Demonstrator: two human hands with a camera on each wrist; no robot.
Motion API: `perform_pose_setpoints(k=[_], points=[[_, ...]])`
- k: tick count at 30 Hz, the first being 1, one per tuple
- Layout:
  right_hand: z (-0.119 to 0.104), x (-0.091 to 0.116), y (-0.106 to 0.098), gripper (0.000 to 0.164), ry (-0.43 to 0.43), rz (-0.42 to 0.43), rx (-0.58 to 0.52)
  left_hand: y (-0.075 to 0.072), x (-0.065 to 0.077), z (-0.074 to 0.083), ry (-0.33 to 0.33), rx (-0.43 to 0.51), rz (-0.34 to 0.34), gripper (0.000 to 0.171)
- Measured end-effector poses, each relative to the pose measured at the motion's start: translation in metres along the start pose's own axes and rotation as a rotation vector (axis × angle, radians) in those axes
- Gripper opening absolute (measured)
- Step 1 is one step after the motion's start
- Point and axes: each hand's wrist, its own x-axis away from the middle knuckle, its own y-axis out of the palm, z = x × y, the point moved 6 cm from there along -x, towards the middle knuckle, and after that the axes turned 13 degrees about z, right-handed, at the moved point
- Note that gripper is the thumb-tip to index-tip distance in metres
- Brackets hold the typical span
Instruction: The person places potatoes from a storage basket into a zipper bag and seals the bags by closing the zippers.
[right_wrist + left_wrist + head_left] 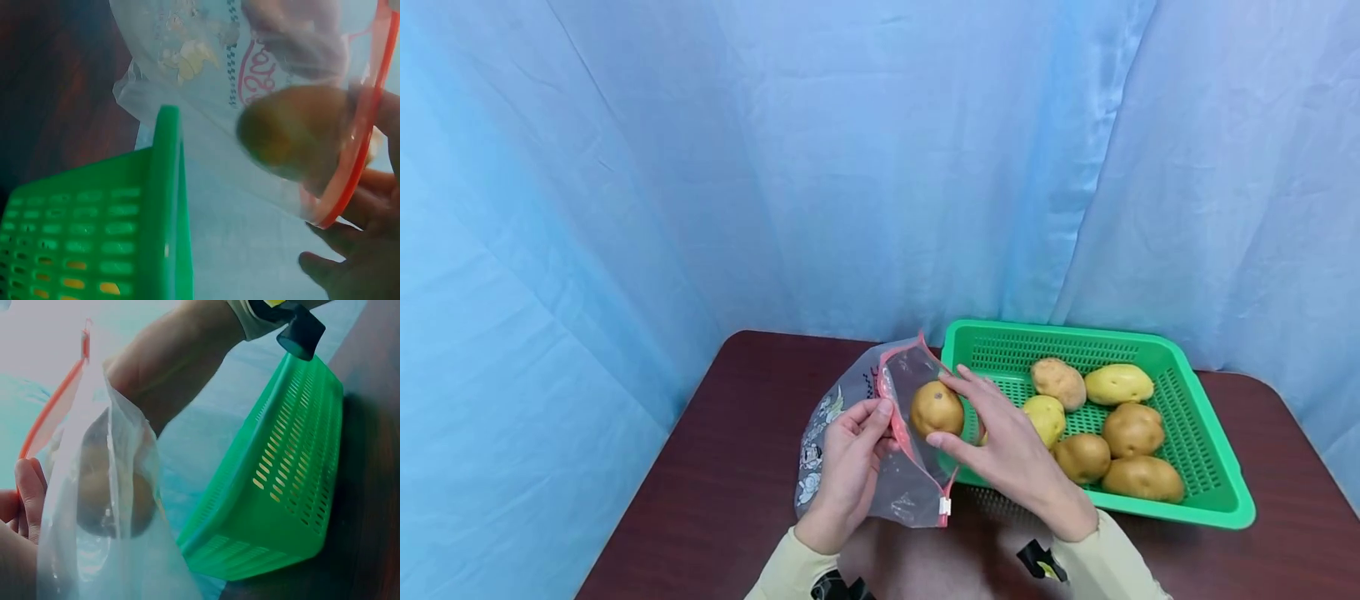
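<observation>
In the head view, a clear zip bag [898, 492] with a red-pink edge and a white slider stands with its mouth spread. My left hand [853, 454] pinches the near-left rim between thumb and fingers. At the mouth, my right hand [1018, 442] holds a brown potato [937, 408] with thumb and fingertips at its sides. The right wrist view shows this potato [294, 131] within the bag, seen through the plastic, and some right-hand fingers [369, 219] outside the rim. Through the bag in the left wrist view, the potato [115, 500] looks blurred, and the right fingertips are hidden.
A green perforated basket [1213, 417] stands at the right on the dark wooden table [715, 467]. In it lie several potatoes, brown ones [1133, 430] and yellow ones [1118, 384]. The basket's left end is right behind the bag. Blue curtains [880, 167] hang behind and at the left.
</observation>
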Motion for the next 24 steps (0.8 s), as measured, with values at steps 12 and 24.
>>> perform_pose_setpoints(k=[12, 24], points=[[0.024, 0.013, -0.036, 0.060, 0.066, 0.013, -0.020, 0.002, 0.002, -0.002, -0.002, 0.012, -0.023, 0.020], [0.048, 0.002, -0.094, 0.061, 0.048, -0.075, 0.146, -0.003, 0.004, -0.004, -0.004, 0.013, -0.036, 0.009]])
